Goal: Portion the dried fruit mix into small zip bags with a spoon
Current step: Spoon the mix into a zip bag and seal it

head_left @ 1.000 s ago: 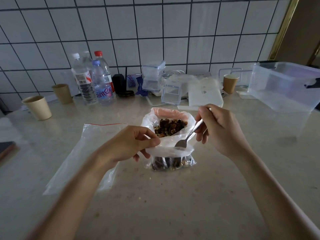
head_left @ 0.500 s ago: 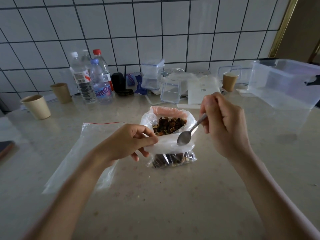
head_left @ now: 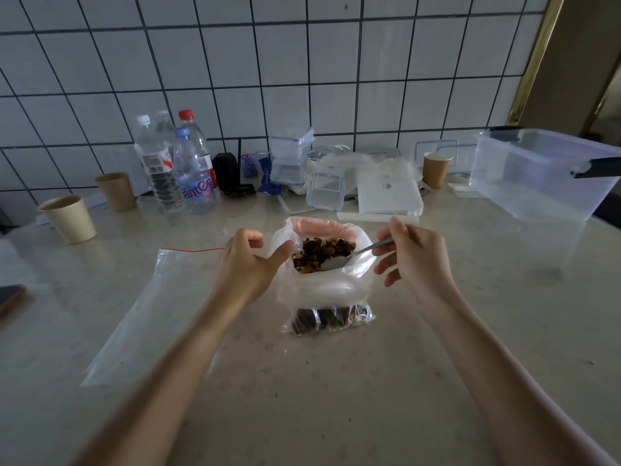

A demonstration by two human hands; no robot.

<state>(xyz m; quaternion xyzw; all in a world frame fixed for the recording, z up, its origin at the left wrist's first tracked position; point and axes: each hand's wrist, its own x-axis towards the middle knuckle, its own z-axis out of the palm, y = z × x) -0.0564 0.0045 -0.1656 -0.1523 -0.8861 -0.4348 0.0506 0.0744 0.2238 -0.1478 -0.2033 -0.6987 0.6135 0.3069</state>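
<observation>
- The large bag of dried fruit mix (head_left: 323, 253) is seen standing open at the middle of the speckled surface (head_left: 336, 381), its plastic rim rolled down around the dark fruit.
- The spoon (head_left: 349, 257) is gripped by its handle in the right hand (head_left: 415, 253), just right of the bag; its bowl is dipped into the fruit at the bag's right side.
- The left hand (head_left: 250, 264) is held loosely spread at the bag's left edge, with the thumb touching the plastic rim and the fingers curled over nothing.
- A small zip bag (head_left: 331, 319), partly filled with fruit, is laid against the near side of the large bag.
- An empty zip bag (head_left: 144, 311) with a red seal line is laid flat to the left of the large bag, partly covered by the left forearm.
- Behind the large bag, along the tiled wall (head_left: 302, 62), water bottles (head_left: 178, 166), paper cups (head_left: 72, 218) and small clear containers (head_left: 292, 159) are ranged.
- A large clear storage box (head_left: 537, 173) is set far to the right of the bag.
</observation>
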